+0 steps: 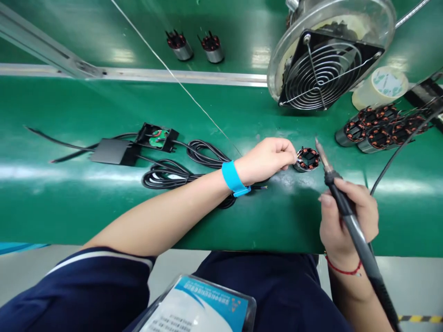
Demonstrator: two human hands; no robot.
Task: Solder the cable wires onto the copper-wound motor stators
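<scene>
My left hand [272,157], with a blue wristband [234,179] behind it, is pinched closed at the left rim of a motor stator [307,160]. Thin wire ends show at its fingertips; the rest of them is hidden by the fingers. The stator stands upright on the green bench, its copper windings and black insulation facing up. In my right hand [349,214] is a soldering iron [341,198], gripped like a pen. Its tip points up and away, just right of the stator and seemingly apart from it.
Black cables [169,174] lie coiled under my left forearm, joined to black boxes [116,151], one open on a green circuit board [159,138]. A fan [320,76] stands at the back right. More stators [379,133] and a tape roll [380,87] are beyond; two stators [212,48] sit behind the rail.
</scene>
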